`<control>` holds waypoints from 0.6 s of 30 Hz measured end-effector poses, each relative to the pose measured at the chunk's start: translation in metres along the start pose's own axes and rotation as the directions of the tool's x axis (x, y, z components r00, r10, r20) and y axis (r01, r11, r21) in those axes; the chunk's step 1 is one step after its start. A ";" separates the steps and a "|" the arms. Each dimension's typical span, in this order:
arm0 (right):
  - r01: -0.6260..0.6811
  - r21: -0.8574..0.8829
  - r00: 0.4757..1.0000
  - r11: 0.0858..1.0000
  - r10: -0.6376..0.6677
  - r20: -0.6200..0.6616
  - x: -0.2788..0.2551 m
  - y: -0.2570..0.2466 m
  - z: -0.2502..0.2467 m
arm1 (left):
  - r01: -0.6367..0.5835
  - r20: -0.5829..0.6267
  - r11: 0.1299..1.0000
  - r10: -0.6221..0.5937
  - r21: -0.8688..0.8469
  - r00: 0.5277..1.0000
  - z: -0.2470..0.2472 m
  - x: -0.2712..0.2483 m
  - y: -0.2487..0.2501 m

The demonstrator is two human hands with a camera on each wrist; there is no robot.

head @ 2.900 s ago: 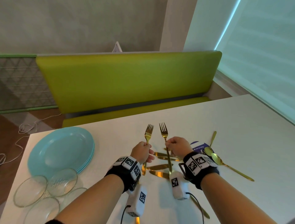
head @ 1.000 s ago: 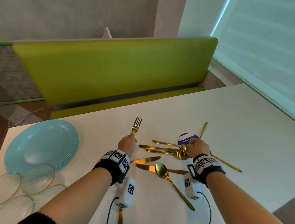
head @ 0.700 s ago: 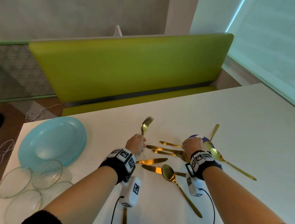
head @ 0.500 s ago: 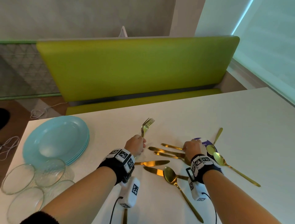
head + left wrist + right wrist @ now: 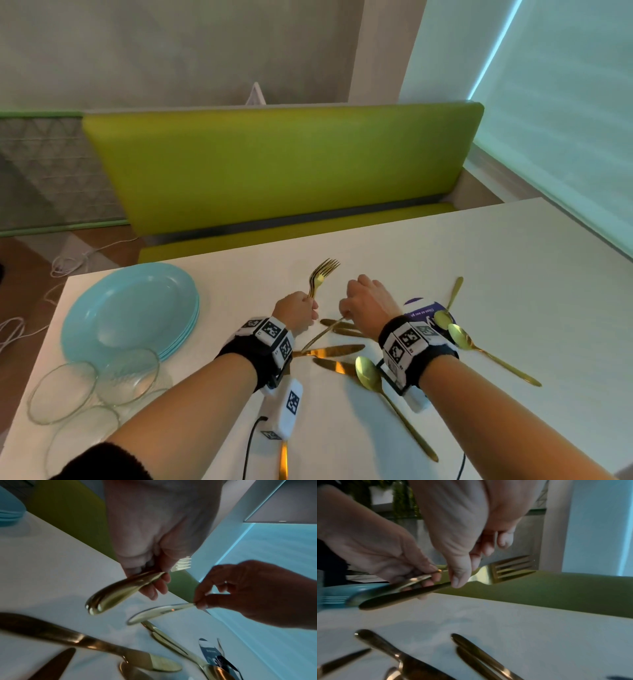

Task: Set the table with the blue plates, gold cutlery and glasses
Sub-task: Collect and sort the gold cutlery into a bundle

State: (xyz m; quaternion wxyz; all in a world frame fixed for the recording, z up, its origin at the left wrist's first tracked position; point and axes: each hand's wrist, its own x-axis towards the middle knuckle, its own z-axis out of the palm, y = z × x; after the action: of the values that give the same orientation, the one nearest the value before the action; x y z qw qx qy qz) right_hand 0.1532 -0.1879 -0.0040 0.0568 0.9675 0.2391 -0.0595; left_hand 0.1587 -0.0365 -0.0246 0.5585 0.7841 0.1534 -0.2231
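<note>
My left hand grips gold forks by their handles, tines pointing away above the white table. In the left wrist view the left hand curls round the thick handles. My right hand pinches another gold fork near its neck, handle slanting down toward the left wrist. In the right wrist view the right thumb presses on that fork. A stack of blue plates lies at the left, with three glasses in front.
Gold knives and a spoon lie between my wrists. Two more spoons and a purple packet lie to the right. Another knife lies near the front edge. A green bench stands behind the table.
My right hand has picked a fork out of the cutlery pile and lifted it leftward, close to my left hand. The left hand keeps its forks in about the same place.
</note>
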 end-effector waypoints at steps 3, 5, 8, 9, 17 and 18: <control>0.069 0.005 0.998 0.998 -0.069 -0.015 -0.005 -0.028 -0.016 | -0.021 0.137 0.997 0.011 0.069 0.991 0.000 -0.020 0.003; 0.087 -0.011 0.996 0.996 -0.087 -0.008 -0.010 -0.042 -0.026 | -0.029 0.138 0.989 0.008 0.147 0.990 -0.001 -0.031 0.000; 0.081 -0.100 0.995 0.992 -0.073 0.072 -0.017 -0.058 -0.037 | -0.099 0.289 0.980 0.045 0.174 0.956 -0.001 -0.039 -0.012; 0.075 -0.126 0.994 0.989 -0.064 0.087 -0.019 -0.062 -0.038 | -0.085 0.317 0.985 0.034 0.149 0.948 -0.003 -0.042 -0.014; 0.031 -0.215 0.992 0.976 -0.003 0.126 -0.040 -0.098 -0.046 | -0.107 0.453 0.993 0.073 0.049 0.889 -0.016 -0.078 -0.029; 0.030 -0.220 0.992 0.975 -0.002 0.124 -0.042 -0.101 -0.047 | -0.112 0.456 0.993 0.081 0.041 0.886 -0.017 -0.080 -0.031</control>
State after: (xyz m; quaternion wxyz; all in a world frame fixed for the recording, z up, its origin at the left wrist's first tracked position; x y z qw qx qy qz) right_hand 0.0725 -0.1116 0.0406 0.1784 0.9477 0.2481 -0.0924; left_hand 0.0783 -0.0099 -0.0035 0.5633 0.7350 -0.0275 -0.3765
